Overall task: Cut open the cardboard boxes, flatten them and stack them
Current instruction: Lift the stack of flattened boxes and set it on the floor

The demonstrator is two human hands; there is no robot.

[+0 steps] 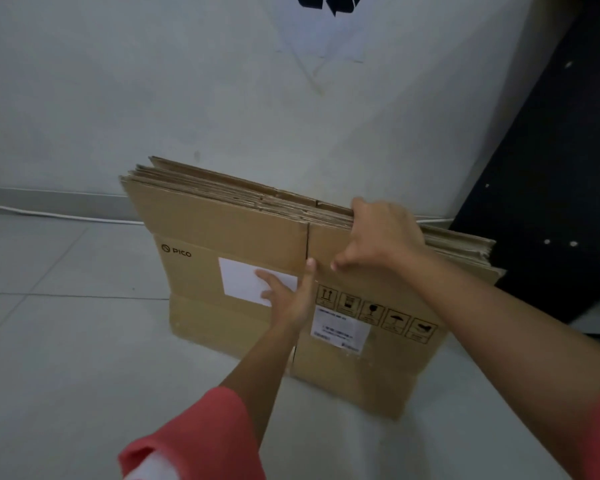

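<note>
Several flattened brown cardboard boxes (222,220) stand on edge on the floor, leaning as a stack against the white wall. The front one carries a PICO logo, a white label (238,277) and handling symbols. My left hand (286,296) lies flat against the front panel, fingers straight, partly over the white label. My right hand (378,237) grips the top edge of the stack, fingers curled over the back and thumb on the front face.
Pale floor tiles (66,323) spread to the left and front. A white cable (49,213) runs along the skirting. A dark panel with small holes (551,185) leans at the right, close to the stack's right end.
</note>
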